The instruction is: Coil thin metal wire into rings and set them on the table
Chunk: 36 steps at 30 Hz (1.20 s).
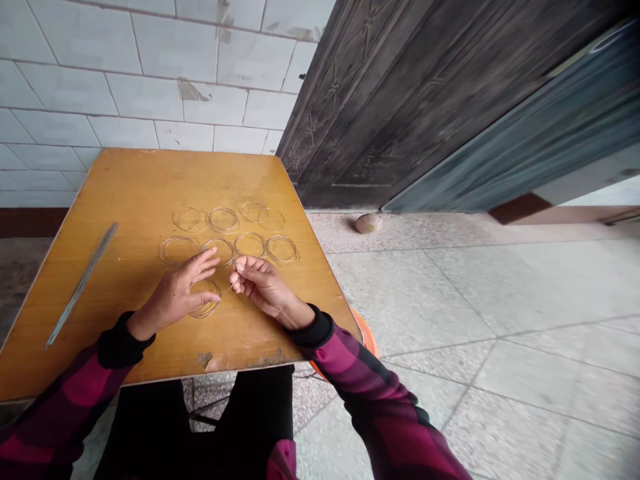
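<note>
My right hand (263,287) is closed in a pinch over the wooden table, on a thin metal wire (233,283) that shows as a short curve at the fingertips. To its left, my left hand (183,287) has its fingers and thumb apart and holds nothing. Partly hidden by that hand is a coil of wire (207,312) lying on the table. Just beyond both hands, several thin wire rings lie in two rough rows, among them a ring (251,233) and another ring (283,237) nearer the right edge.
A bundle of straight thin wires (83,283) lies at the table's left side. The wooden table (135,180) stands against a white tiled wall (165,40). Right of it are a dark carved door (370,133), a roundish stone-like object (369,223) and part of an orange stool (369,333).
</note>
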Tool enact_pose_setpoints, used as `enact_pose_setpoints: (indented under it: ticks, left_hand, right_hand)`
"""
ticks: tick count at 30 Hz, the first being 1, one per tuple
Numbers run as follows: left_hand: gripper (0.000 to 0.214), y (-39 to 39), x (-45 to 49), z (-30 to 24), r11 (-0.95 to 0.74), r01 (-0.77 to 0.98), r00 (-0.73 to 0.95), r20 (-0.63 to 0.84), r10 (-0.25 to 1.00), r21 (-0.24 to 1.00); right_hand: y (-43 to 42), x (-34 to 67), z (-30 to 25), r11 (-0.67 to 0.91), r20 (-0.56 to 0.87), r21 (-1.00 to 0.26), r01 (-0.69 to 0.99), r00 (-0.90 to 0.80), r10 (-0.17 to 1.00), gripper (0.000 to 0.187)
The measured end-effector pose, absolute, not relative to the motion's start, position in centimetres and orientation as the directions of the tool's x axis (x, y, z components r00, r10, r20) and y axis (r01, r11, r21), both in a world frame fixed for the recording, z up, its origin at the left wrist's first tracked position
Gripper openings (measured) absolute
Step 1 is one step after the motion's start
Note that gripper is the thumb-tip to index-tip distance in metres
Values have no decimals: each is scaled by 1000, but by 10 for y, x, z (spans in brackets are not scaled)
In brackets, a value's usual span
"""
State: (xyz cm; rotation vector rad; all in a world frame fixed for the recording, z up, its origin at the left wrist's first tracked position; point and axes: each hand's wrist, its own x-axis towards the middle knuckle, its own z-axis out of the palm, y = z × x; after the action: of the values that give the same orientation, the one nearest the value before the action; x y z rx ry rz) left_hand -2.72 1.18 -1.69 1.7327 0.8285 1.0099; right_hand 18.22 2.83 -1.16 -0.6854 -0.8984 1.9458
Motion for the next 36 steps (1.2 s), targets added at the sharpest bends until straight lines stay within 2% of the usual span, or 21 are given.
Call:
enact_pose_setpoints:
  ticks: [15, 19, 22, 26, 29, 32, 36]
  left_hand:
    - [66, 8, -21, -14, -292, 56, 266, 268, 926, 955]
    - [62, 8, -21, -16, -331, 137, 230, 295, 927, 934]
    - [60, 10, -25, -15, -452, 262, 218, 404, 889, 853]
    - [77, 13, -29, -8, -612, 404, 341, 509, 790, 680]
    - [92, 11, -28, -3, -709, 383, 519, 497, 696, 593]
    - [90, 7, -24, -4, -729, 357, 584, 469, 663, 585]
    - [80, 3, -21, -11, -658, 396, 537, 420, 732, 640]
  right_hand:
    - [26, 179, -7, -323, -133, -806, -496, -379, 916, 31]
    - [25, 178, -9, -310, -128, -796, -519, -357, 926, 32]
    - [26, 179, -10, -310, -111, -788, -532, -372, 921, 30]
    - [28, 185, -8, -415, -129, -775, -477, -524, 842, 27]
    - [28, 186, -6, -489, -163, -773, -404, -619, 768, 27]
    - [25, 183, -7, -494, -180, -786, -372, -627, 758, 26]
    - [23, 181, -8, -481, -187, -798, -364, -609, 771, 23]
